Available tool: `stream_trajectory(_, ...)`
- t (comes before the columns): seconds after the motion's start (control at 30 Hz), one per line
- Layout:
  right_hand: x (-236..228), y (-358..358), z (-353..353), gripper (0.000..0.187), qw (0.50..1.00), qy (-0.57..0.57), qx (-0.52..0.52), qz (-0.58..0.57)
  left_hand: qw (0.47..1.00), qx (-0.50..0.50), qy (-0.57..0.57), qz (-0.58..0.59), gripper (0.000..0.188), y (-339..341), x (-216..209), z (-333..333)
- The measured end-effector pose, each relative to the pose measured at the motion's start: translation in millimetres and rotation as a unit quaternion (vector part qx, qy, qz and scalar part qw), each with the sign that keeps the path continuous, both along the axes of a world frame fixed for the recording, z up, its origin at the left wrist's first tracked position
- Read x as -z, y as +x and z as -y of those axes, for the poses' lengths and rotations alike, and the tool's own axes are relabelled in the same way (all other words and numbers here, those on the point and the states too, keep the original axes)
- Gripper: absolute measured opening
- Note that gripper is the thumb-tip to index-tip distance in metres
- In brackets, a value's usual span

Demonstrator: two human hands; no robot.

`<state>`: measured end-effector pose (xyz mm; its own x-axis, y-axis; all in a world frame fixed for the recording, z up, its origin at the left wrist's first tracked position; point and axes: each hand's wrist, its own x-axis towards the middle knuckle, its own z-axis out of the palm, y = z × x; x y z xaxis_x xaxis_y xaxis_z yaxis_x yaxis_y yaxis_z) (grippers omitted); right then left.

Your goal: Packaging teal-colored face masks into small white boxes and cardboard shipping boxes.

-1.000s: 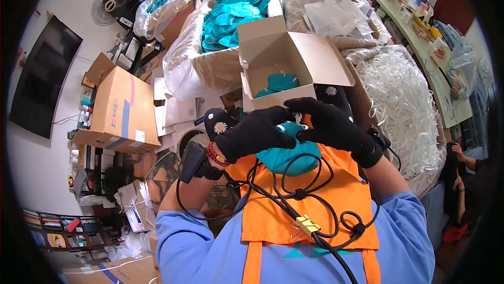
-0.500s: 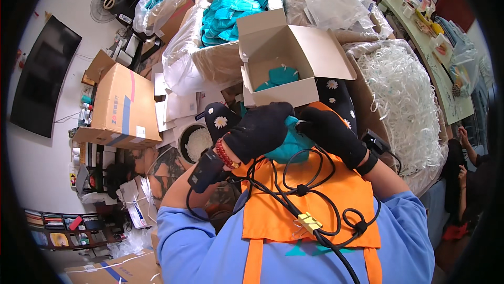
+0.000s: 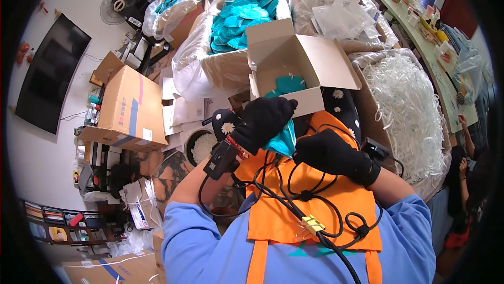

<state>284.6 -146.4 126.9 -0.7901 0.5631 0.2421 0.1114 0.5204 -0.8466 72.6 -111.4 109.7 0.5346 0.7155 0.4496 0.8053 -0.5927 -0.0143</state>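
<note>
Over my lap, a teal face mask (image 3: 282,140) is held between my two black-gloved hands. My left hand (image 3: 265,122) is closed on its upper part, just at the front wall of an open small carton (image 3: 307,102). Lower and to the right, my right hand (image 3: 331,154) pinches the mask's lower edge; the fingertips are partly hidden. Inside the carton lie more teal masks (image 3: 290,84). Black cables (image 3: 304,195) with a yellow clip (image 3: 313,224) lie across my orange apron (image 3: 336,208).
Behind the carton stands a lined box of teal mask pieces (image 3: 244,19). A box of clear plastic bags (image 3: 341,21) is at the back right, and one of white elastic loops (image 3: 404,100) at the right. A bowl of white bits (image 3: 202,147) and a brown carton (image 3: 123,105) are left.
My right hand has moved down and slightly right, away from my left. The mask now stretches between them, narrower than before. My view has shifted a little.
</note>
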Motion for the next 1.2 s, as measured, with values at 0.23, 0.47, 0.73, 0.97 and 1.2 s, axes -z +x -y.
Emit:
stream_trajectory(0.23,-13,-12,24,0.012,0.987,0.129,-0.084,0.04,0.986,-0.16,0.02,0.03,0.027,-75,-12,-29)
stream_trajectory(0.47,-11,-33,-44,0.014,0.917,-0.29,0.188,-0.198,0.934,-0.002,-0.208,0.29,0.026,-58,-35,-12)
stream_trajectory(0.73,-26,-50,-21,0.03,0.894,-0.411,0.1,-0.149,0.801,0.025,-0.342,0.49,0.027,-35,-25,-13)
stream_trajectory(0.97,-3,-50,-5,0.012,0.988,0.022,0.097,-0.122,0.693,-0.056,-0.406,0.594,0.029,-16,-26,-7)
stream_trajectory(1.2,-9,-38,16,0.009,0.993,0.109,-0.008,-0.053,0.978,0.048,0.015,0.203,0.036,-45,-1,-27)
